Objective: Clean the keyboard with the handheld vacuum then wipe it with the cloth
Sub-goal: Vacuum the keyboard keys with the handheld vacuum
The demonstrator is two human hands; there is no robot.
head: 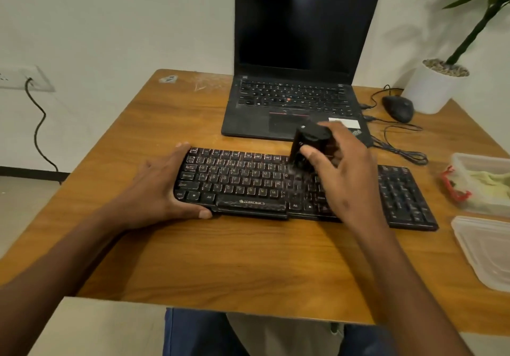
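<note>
A black keyboard [248, 181] lies across the middle of the wooden table [220, 259], its keys speckled with dust. My left hand [160, 190] grips its left end, thumb on the front edge and fingers over the back corner. My right hand [339, 170] grips a small black handheld vacuum [309, 143] upright, its lower end on the keys right of the letter block. A yellow-green cloth [488, 180] sits in a clear plastic box [469, 159] at the right edge.
An open black laptop [298, 52] stands behind the keyboard. A black mouse [398, 107] with loose cables and a white plant pot [433, 90] are at the back right. A clear lid [485, 248] lies at the front right. A wall socket [24, 78] is at the left.
</note>
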